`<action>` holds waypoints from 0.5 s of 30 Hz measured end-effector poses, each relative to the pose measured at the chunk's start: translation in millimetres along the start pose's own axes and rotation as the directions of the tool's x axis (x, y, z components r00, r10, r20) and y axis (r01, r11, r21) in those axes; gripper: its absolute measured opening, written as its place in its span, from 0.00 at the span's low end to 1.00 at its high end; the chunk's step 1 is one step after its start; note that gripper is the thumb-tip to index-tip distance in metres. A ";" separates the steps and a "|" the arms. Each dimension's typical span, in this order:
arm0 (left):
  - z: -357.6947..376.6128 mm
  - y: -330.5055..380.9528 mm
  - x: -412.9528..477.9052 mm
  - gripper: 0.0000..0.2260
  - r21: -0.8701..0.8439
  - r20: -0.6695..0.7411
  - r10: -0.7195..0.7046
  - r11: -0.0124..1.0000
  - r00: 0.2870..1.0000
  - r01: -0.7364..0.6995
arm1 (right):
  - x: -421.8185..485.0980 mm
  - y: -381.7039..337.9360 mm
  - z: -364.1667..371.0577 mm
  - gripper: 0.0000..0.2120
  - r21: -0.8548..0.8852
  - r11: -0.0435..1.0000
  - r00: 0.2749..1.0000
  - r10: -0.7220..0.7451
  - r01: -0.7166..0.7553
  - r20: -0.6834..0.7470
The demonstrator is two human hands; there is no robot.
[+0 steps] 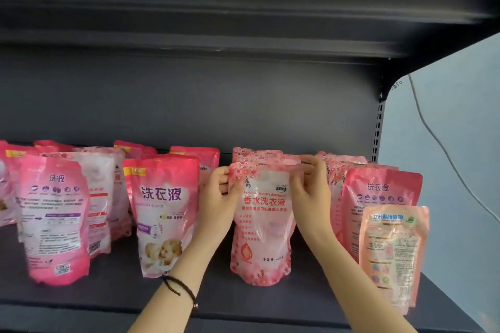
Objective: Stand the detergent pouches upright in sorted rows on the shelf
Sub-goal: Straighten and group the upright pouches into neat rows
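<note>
Both hands, left hand (220, 192) and right hand (311, 192), pinch the floral pouch (261, 224) by its top corners, steadying it upright mid-shelf (243, 303), right of the baby pouch (162, 213), fronting its row.

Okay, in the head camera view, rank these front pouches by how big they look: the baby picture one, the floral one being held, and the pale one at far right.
1. Floral pouch and baby-picture pouch: these look about alike, so I won't rank them.
2. Pale pouch: looks smallest, though it stands nearest the camera.

Both hands, left and right, grip the floral pouch.
</note>
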State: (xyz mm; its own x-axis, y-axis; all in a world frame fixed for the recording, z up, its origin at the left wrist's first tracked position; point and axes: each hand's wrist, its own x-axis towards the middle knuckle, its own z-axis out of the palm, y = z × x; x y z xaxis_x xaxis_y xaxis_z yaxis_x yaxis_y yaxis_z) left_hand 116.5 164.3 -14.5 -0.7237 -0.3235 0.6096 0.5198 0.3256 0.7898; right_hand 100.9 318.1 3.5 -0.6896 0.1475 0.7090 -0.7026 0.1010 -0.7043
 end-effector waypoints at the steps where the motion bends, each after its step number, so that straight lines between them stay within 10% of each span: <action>1: -6.6 9.3 9.7 0.09 0.124 0.076 0.052 0.990 0.996 -0.061 | 8.4 -10.1 -0.4 0.11 -0.076 0.992 0.995 -0.098 0.098 0.009; 5: -44.0 54.0 57.0 0.05 0.529 0.464 0.077 0.775 0.883 -0.345 | 58.8 -66.5 10.3 0.07 -0.264 0.866 0.861 -0.296 0.425 0.413; 8: -73.3 87.2 89.2 0.03 0.568 0.566 0.012 0.718 0.824 -0.401 | 97.1 -98.9 38.7 0.06 -0.393 0.669 0.553 -0.032 0.631 0.833; 11: -103.8 101.5 129.2 0.02 0.595 0.599 0.023 0.655 0.800 -0.465 | 124.4 -100.5 84.0 0.08 -0.382 0.492 0.312 0.222 0.783 0.924; 15: -137.1 76.1 182.7 0.03 0.664 0.692 -0.114 0.488 0.713 -0.567 | 148.1 -67.8 148.1 0.08 -0.373 0.476 0.223 0.343 0.796 0.913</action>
State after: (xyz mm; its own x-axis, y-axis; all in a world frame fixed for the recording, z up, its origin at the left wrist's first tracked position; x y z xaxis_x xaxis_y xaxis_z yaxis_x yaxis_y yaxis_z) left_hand 86.1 8.2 166.2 -0.8894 0.3471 0.2974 0.3620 0.9322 -0.0053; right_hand 20.4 187.4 161.3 -0.5548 -0.8303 -0.0523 -0.8179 0.5329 0.2170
